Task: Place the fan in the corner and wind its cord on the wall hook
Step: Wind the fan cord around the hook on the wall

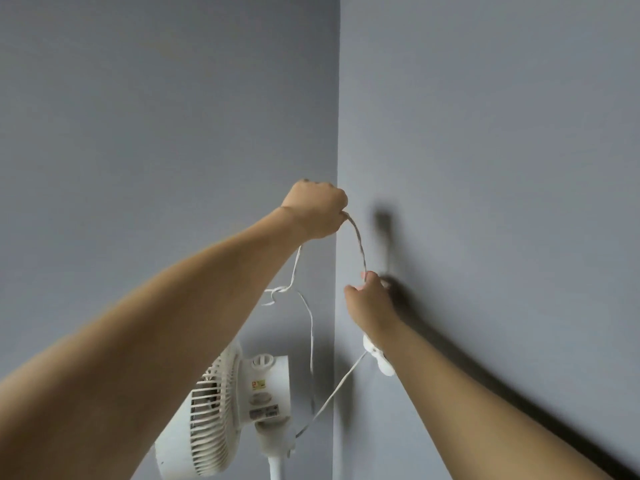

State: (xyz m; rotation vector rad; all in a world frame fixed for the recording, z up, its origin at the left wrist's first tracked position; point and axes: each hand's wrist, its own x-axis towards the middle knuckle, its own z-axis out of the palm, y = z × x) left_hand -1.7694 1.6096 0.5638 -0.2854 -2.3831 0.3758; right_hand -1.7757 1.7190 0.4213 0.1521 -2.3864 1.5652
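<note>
Head view looks up into a corner where two smooth, matte grey-blue walls meet at a vertical seam right of centre. A white pedestal fan stands low in the frame just left of that seam, its ribbed plastic grille facing left and its boxy motor housing, with a round knob and stickers, turned toward the corner; its pole drops out of the bottom edge. So the fan looks already placed, and the cord work is under way.

A thin white cord arcs between both hands at mid-frame. The left hand is clenched around the cord near the seam, with a knotted slack loop dangling beneath its wrist. The right hand pinches the cord's other end between thumb and fingertips, pressed close to the right wall; the wall hook itself I cannot make out, as it is likely hidden behind that hand and its dark shadow. A white plug-like piece shows under the right wrist, with cord running down from it toward the fan's neck.

The cord seems light, limp and smooth, prone to kinking and slipping off, so gripping close to the hook and keeping gentle tension should give tidy turns.
</note>
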